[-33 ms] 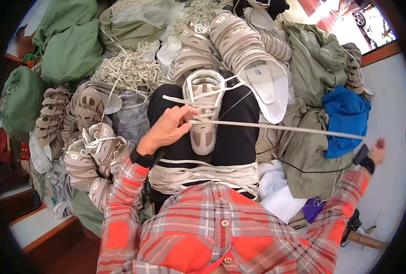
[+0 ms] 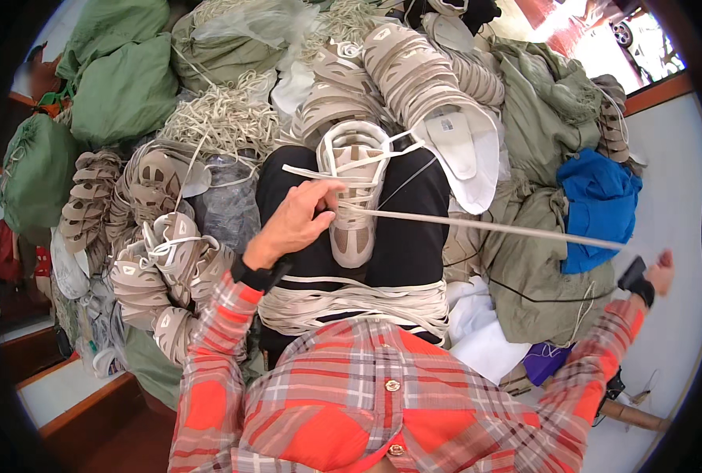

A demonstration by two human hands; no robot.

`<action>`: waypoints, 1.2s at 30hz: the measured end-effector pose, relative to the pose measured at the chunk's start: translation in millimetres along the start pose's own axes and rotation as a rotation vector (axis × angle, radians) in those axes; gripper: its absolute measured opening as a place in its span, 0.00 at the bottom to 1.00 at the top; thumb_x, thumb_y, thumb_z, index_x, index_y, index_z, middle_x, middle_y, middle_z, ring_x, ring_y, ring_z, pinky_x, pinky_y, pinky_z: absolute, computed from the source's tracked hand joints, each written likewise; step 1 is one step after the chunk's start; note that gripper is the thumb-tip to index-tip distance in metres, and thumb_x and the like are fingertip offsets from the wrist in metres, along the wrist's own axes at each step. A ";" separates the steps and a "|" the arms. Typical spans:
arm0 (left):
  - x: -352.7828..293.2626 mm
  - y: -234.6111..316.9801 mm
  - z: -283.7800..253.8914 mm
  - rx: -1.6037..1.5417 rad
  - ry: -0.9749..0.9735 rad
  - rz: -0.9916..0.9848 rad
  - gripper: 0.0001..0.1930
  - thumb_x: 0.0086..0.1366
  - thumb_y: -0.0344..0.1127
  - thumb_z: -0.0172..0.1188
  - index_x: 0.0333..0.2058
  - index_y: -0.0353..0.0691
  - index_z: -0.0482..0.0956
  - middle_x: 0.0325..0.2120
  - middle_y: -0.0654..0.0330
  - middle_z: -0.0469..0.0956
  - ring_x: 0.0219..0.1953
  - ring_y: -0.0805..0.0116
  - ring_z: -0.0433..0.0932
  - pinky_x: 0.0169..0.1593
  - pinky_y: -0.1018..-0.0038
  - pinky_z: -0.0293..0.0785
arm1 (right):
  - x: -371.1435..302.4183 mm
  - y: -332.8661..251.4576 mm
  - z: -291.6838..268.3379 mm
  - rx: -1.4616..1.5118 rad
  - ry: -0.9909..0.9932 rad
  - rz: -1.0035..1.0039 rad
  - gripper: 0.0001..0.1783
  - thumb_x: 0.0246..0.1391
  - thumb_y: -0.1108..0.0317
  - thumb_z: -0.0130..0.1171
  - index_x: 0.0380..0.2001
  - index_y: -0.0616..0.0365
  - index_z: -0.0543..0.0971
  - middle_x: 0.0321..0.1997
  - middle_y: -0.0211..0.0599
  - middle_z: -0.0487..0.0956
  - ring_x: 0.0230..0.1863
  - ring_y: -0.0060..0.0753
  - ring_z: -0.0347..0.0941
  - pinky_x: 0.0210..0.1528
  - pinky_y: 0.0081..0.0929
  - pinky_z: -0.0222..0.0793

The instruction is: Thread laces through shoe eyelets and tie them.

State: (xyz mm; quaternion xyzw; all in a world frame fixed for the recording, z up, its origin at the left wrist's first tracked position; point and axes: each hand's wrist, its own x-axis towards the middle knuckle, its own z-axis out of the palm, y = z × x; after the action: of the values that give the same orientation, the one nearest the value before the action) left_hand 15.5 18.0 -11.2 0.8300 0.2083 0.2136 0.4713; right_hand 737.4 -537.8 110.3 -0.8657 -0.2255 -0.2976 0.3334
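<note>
On my lap, between the knees, lies a beige and brown shoe upper [image 2: 353,236], toe toward me, with pale laces through its eyelets. My left hand [image 2: 297,217] is at its left side, fingers bent and closed against the lace rows; their tips are partly hidden. From the eyelets a pale shoelace [image 2: 485,225] runs taut to the far right. Out there my right hand [image 2: 660,274] is closed at the lace's end, slightly blurred. Another lace end sticks out left above my left hand. A bundle of pale laces [image 2: 343,303] lies across my lap.
Stacked shoe uppers [image 2: 422,75] stand beyond my knees, and more uppers [image 2: 142,284] lie at my left. A heap of loose laces [image 2: 221,118] sits behind those. Green sacks [image 2: 126,94] fill the far left. A blue cloth [image 2: 599,209] lies on a grey-green sack [image 2: 524,260] at right.
My right hand has shifted slightly right and down, and the taut lace slants a little lower. My left hand stays at the shoe upper with hardly any movement.
</note>
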 end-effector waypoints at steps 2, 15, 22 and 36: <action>-15.3 -24.8 5.5 -0.153 0.147 -0.034 0.16 0.54 0.27 0.59 0.43 0.40 0.75 0.24 0.62 0.72 0.26 0.69 0.70 0.32 0.71 0.67 | 84.2 -7.3 -111.3 0.408 0.194 -0.065 0.20 0.50 0.82 0.44 0.48 0.71 0.71 0.48 0.48 0.77 0.49 0.38 0.75 0.57 0.29 0.69; -7.9 15.7 27.6 0.381 0.048 -0.144 0.13 0.59 0.31 0.56 0.43 0.43 0.70 0.23 0.50 0.78 0.26 0.47 0.77 0.31 0.56 0.70 | -367.4 -556.3 184.0 0.354 -0.794 -0.879 0.06 0.36 0.72 0.57 0.23 0.54 0.77 0.28 0.34 0.70 0.37 0.38 0.63 0.39 0.34 0.57; -6.3 27.0 36.6 0.435 -0.034 -0.214 0.16 0.61 0.33 0.54 0.48 0.43 0.68 0.17 0.46 0.75 0.23 0.45 0.76 0.27 0.55 0.70 | -379.4 -567.4 196.6 0.212 -0.865 -0.985 0.08 0.30 0.65 0.59 0.18 0.55 0.78 0.28 0.35 0.70 0.37 0.37 0.63 0.40 0.33 0.55; 22.3 12.7 2.5 -0.038 -0.497 -0.354 0.22 0.70 0.35 0.39 0.61 0.39 0.59 0.13 0.59 0.76 0.21 0.69 0.79 0.34 0.75 0.72 | -379.6 -567.7 186.7 0.126 -0.838 -0.953 0.07 0.35 0.68 0.60 0.23 0.56 0.78 0.30 0.36 0.72 0.38 0.39 0.64 0.40 0.34 0.55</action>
State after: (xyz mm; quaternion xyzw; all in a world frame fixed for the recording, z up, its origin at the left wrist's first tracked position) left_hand 37.0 22.5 2.3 0.7985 0.2239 -0.0776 0.5534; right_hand 197.5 -94.1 -2.9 -0.6921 -0.7142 -0.0355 0.0983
